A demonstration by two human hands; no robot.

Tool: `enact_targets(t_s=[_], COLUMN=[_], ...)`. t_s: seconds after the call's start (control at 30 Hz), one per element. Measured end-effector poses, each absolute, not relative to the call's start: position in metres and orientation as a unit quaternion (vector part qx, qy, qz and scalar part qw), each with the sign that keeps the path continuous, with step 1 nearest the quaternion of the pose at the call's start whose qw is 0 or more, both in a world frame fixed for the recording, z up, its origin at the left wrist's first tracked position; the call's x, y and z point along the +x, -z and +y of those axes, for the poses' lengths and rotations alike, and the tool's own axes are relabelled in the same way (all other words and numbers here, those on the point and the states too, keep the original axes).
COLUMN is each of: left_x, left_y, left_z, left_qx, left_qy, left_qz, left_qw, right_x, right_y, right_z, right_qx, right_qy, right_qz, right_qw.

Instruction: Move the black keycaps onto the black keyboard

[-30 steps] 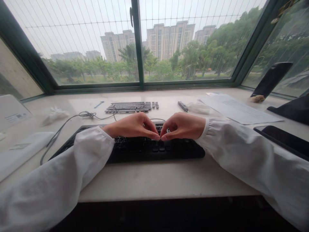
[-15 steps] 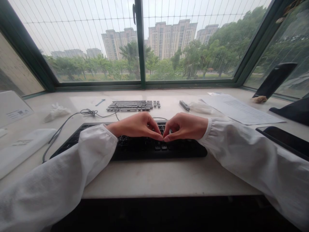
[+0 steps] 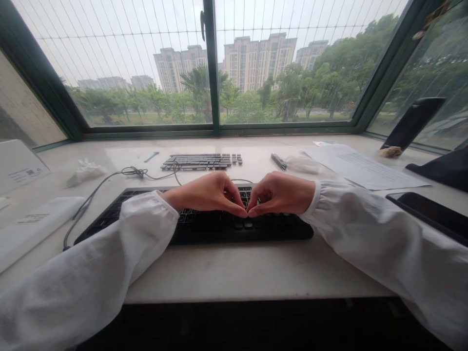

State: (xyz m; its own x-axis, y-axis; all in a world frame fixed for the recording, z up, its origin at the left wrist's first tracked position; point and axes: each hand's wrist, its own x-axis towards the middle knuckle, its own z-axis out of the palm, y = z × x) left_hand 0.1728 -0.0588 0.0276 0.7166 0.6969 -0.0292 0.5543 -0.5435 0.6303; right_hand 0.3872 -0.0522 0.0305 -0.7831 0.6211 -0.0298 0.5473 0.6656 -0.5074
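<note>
Both hands are over the black keyboard (image 3: pixel 219 228), which sits flat on the surface (image 3: pixel 226 270) near its front edge, straight ahead. Left hand (image 3: pixel 206 194) comes in from the left and right hand (image 3: pixel 281 194) from the right, and they meet above the right-of-centre keys. Thumb tips touch each other low, just over the key tops, and the fingers of both hands are curled in above them with keys visible through the gap. Grip state on both: curled, but I can't tell if anything is pinched between the tips because it's too small or hidden. Both forearms are in white sleeves. The left sleeve (image 3: pixel 109 253) lies across the keyboard's left end, and the right sleeve (image 3: pixel 365 229) rests on the surface just right of it. A grey cable (image 3: pixel 109 178) runs from the keyboard's left side, loops behind it and bunches near a second, slimmer grey keyboard (image 3: pixel 201 161), which lies further back toward the window (image 3: pixel 146 73). A dark pen-like item (image 3: pixel 278 161) is just right of the slim keyboard, with a bit of clear wrap (image 3: pixel 302 164) beside it. Printed sheets (image 3: pixel 365 168) are back right. A dark phone (image 3: pixel 411 124) leans upright against the right window pane, and a dark flat screen (image 3: pixel 429 214) lies at the right edge. A crumpled tissue (image 3: pixel 86 170) is back left, a long white box (image 3: pixel 34 226) is front left, and a white card (image 3: pixel 18 165) is propped behind it.
</note>
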Motion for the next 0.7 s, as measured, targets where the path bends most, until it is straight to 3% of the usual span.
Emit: enact_targets(t_s=[0.7], left_x=[0.1742], left_y=[-0.0258], left_z=[-0.0614], left_qx=[0.861], left_qy=[-0.124], left_qz=[0.373], left_qw=[0.323], right_x=[0.3862], right_y=[-0.0302], right_z=[-0.0563], right_qx=[-0.322], right_qy=[-0.243], right_qz=[-0.91], right_qw=[0.09])
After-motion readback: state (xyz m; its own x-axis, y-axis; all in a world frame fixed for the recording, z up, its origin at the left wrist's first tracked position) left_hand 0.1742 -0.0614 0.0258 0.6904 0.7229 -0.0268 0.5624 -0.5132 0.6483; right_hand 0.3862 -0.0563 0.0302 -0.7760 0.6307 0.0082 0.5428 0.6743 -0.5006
